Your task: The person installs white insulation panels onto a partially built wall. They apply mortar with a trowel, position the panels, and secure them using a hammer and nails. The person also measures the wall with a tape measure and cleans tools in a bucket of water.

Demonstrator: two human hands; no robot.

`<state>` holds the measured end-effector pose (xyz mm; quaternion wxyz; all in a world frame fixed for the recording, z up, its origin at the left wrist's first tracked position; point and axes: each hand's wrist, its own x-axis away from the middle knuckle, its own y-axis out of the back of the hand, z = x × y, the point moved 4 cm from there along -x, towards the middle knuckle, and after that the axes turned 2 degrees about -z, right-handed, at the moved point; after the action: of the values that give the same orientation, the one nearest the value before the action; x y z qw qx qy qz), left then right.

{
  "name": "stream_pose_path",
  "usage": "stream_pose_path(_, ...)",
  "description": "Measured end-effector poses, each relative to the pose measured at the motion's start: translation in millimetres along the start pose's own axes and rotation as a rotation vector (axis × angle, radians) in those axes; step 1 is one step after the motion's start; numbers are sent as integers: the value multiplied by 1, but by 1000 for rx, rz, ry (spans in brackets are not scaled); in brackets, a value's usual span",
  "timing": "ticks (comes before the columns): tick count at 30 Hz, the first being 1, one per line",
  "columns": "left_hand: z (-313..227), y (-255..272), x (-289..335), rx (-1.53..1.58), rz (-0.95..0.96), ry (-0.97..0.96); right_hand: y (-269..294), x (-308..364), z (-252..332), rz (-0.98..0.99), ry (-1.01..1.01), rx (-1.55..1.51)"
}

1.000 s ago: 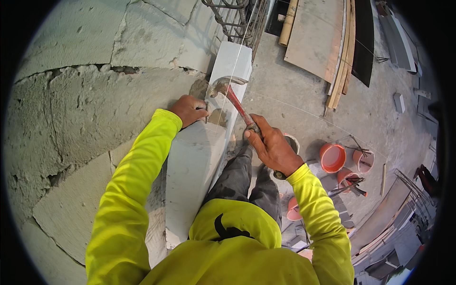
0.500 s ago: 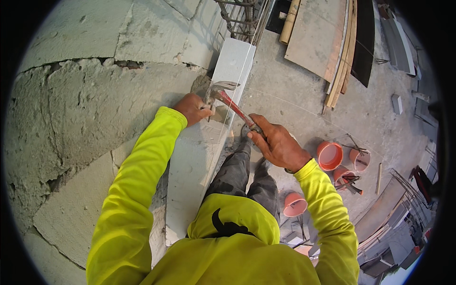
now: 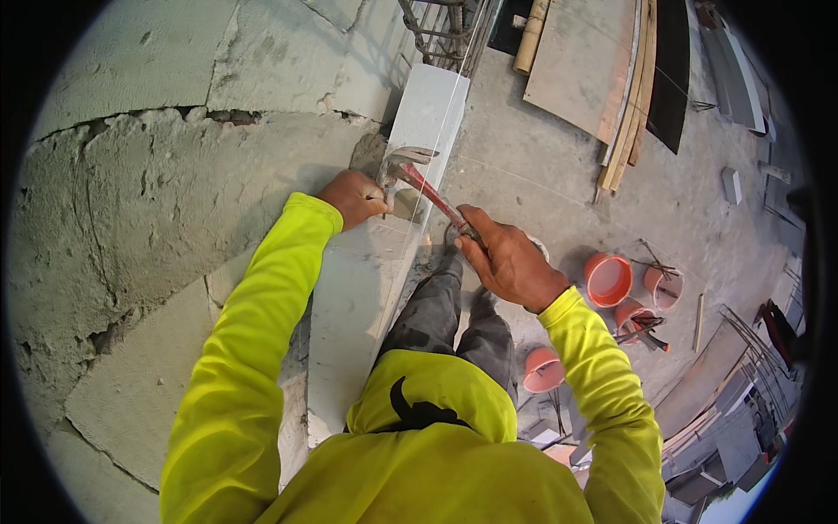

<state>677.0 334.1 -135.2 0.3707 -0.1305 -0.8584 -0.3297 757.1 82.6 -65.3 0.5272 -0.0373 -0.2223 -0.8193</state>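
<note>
My right hand (image 3: 513,262) is closed round the grip of a claw hammer (image 3: 425,189) with a worn red handle. Its grey head is right beside the fingertips of my left hand (image 3: 351,200), face down. Those fingers pinch a thin dark nail (image 3: 386,215), mostly hidden by the fingers and the hammer head. Below them is the top of a low wall of pale blocks (image 3: 349,301). A lighter block (image 3: 428,109) continues that row away from me, and a taut string (image 3: 448,122) runs along its right side.
On the left rises a rough block wall (image 3: 175,192) with cracked mortar joints. Steel rebar (image 3: 441,35) stands at the far end of the row. To the right, orange buckets (image 3: 608,279), one with tools inside, sit on the concrete floor near boards (image 3: 580,65) and timber.
Both hands keep their grips and stay almost in place. The hammer head sits slightly lower by the left fingertips, and the whole view has shifted a little.
</note>
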Motion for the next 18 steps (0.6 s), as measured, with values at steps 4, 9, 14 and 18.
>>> stream_pose_path(4, -2, 1, 0, 34, -10, -42, 1, 2, -4, -71, 18, -21)
stream_pose_path(9, -6, -1, 2, 93, -1, -93, 0, 3, -4, -129, 89, 10)
stream_pose_path(14, 4, -1, 2, -64, -29, 78, -3, 4, -2, 2, 2, -37)
stream_pose_path(18, 8, -4, -5, 78, -4, -41, -2, 4, -4, -27, -64, -120)
